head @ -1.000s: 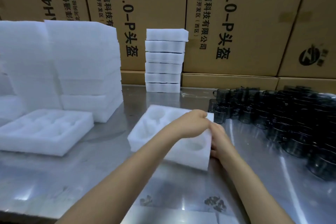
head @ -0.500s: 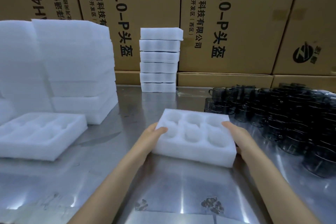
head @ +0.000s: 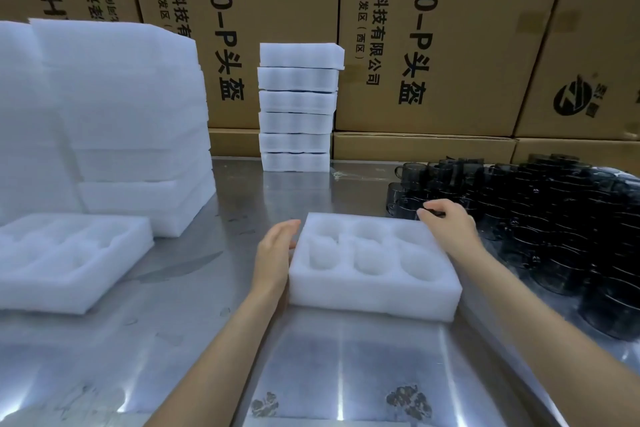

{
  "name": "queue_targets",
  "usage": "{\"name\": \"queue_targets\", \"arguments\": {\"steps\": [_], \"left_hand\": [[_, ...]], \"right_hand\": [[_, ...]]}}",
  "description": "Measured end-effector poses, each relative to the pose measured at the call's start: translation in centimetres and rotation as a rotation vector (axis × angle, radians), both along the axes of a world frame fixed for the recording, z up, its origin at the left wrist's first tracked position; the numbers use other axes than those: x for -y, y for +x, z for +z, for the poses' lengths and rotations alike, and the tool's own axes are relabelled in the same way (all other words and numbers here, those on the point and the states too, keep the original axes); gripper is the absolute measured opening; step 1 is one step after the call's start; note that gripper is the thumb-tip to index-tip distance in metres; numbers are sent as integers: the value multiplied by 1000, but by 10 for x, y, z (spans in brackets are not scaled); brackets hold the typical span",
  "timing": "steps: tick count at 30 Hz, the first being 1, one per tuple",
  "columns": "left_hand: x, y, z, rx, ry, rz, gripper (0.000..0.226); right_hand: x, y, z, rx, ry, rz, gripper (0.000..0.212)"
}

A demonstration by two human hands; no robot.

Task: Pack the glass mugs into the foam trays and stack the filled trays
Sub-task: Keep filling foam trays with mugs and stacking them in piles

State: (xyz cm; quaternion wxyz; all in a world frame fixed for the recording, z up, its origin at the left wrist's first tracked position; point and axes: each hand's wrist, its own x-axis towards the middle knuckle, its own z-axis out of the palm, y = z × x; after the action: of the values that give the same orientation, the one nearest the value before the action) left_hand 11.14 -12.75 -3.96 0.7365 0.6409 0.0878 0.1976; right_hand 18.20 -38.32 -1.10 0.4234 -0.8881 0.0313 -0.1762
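The foam tray (head: 374, 267) on the bench (head: 207, 340) has no mugs (head: 554, 218) yet. The left hand (head: 273, 253) rests flat beside it; the right hand (head: 446, 222) reaches open toward the mugs.

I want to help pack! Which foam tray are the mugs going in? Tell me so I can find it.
Look at the shiny metal table. Right in front, between the person's left hand and right hand, lies a white foam tray with six round holes, all empty. Unlike the stacked trays at the back, it lies alone beside the dark glass mugs.
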Motion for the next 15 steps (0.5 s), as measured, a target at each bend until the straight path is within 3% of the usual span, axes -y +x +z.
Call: {"name": "queue_targets", "arguments": {"steps": [5, 9, 15], "left_hand": [[-2, -1, -2, 40, 89, -77, 26], [2, -4, 1, 85, 259, -125, 39], [-1, -1, -2, 122, 319, -142, 38]], "right_hand": [[-9, 27, 7, -94, -321, 111, 37], [-15, 39, 10, -200, -376, 120, 39], [-21, 34, 17, -301, -529, -176, 61]]}}
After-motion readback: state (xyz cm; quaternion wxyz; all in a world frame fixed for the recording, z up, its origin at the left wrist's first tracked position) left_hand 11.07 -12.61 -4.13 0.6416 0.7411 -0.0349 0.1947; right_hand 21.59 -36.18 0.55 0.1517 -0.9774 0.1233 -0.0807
